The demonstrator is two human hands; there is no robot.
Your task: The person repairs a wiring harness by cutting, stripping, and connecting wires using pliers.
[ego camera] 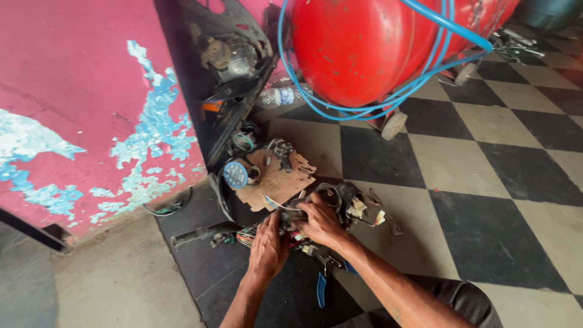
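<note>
Head view: your left hand (pixel 268 246) and right hand (pixel 320 222) both have fingers clenched on a tangle of wires (pixel 291 226) on the checkered floor (pixel 461 164). Beyond lies torn cardboard (pixel 276 179), then a red tank (pixel 358 48).

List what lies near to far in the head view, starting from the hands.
Left hand and right hand on a wiring bundle → cardboard scrap → clear plastic bottle → red air tank.
</note>
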